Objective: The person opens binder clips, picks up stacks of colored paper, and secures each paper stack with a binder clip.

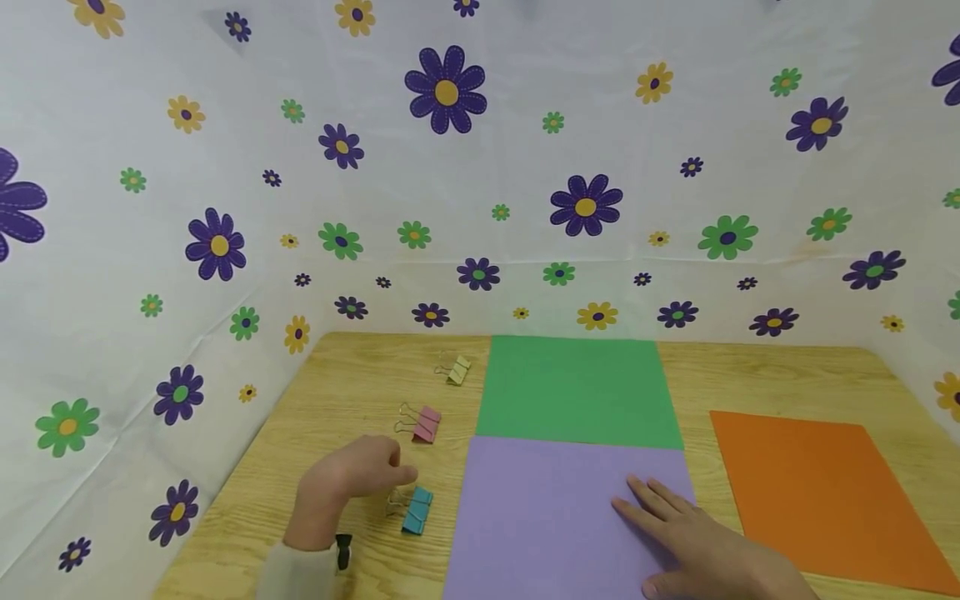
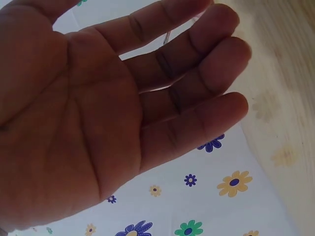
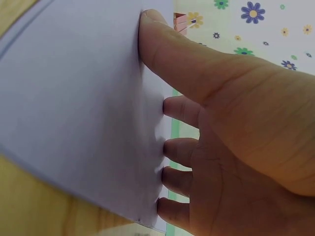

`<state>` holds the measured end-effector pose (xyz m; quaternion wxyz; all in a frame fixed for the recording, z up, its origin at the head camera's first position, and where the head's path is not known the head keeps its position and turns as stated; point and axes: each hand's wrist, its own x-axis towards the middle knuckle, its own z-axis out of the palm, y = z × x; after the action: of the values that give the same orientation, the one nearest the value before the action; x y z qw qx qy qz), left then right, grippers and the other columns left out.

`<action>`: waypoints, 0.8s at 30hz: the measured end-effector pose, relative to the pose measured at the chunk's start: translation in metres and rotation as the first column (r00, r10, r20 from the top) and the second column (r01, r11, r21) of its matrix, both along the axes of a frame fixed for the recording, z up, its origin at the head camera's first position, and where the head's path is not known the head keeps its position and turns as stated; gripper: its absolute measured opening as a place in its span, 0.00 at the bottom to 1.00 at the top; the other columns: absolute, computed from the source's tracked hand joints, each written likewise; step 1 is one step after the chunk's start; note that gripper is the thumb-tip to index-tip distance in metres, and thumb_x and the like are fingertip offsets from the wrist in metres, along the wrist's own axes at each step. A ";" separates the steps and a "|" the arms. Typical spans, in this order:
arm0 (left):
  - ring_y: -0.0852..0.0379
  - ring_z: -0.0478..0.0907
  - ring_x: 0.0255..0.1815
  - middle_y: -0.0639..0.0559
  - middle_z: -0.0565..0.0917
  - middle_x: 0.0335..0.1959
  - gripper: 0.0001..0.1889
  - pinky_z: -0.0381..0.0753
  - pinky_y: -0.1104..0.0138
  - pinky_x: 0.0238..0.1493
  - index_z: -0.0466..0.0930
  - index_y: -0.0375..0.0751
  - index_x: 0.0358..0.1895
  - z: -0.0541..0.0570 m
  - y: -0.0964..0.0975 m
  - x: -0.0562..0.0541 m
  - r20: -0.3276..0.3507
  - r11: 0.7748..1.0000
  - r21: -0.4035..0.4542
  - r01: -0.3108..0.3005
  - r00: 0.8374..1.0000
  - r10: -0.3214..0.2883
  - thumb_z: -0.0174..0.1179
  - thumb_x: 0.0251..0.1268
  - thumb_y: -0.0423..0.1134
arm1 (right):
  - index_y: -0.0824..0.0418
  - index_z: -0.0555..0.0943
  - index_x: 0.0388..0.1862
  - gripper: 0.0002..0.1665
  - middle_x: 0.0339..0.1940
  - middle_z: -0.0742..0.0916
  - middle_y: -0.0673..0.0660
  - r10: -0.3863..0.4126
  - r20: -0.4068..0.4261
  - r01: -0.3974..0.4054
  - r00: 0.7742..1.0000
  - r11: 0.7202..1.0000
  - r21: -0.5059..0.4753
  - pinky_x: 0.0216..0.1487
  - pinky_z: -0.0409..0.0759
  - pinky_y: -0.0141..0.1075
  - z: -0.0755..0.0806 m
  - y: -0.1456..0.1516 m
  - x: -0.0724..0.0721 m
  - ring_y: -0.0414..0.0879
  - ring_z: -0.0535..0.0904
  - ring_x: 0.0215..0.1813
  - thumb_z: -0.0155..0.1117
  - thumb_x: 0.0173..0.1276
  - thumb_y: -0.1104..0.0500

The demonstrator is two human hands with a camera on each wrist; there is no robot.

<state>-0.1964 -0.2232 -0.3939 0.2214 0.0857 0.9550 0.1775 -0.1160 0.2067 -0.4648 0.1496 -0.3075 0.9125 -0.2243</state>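
My right hand (image 1: 693, 537) lies spread on a purple sheet of paper (image 1: 555, 508). The right wrist view shows its thumb (image 3: 172, 46) and fingertips touching the sheet. Over the table at the left, my left hand (image 1: 356, 471) hovers between a pink binder clip (image 1: 427, 423) and a blue binder clip (image 1: 417, 510). Nothing is in its palm (image 2: 88, 108) in the left wrist view, and its fingers are loosely extended. Part of the blue clip's wire handle shows just beside the hand.
A green sheet (image 1: 577, 387) lies behind the purple one, edges meeting. To the right is an orange sheet (image 1: 821, 492). A yellow binder clip (image 1: 458, 370) sits farther back on the wooden table (image 1: 352, 371). A flower-patterned white cloth (image 1: 517, 167) encloses the back and sides.
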 end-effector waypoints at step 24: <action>0.59 0.62 0.21 0.54 0.64 0.17 0.17 0.61 0.67 0.25 0.74 0.40 0.21 -0.010 0.006 -0.001 0.041 0.998 -0.047 0.029 0.999 -0.027 0.66 0.63 0.44 | 0.52 0.59 0.79 0.54 0.80 0.58 0.66 -0.009 -0.037 0.010 0.999 1.000 0.027 0.64 0.61 0.68 0.001 -0.001 0.002 0.69 0.53 0.77 0.61 0.60 0.28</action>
<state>-0.1975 -0.2170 -0.4039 0.2450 0.0901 0.9531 0.1534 -0.1144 0.2060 -0.4641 0.1358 -0.3053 0.9196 -0.2068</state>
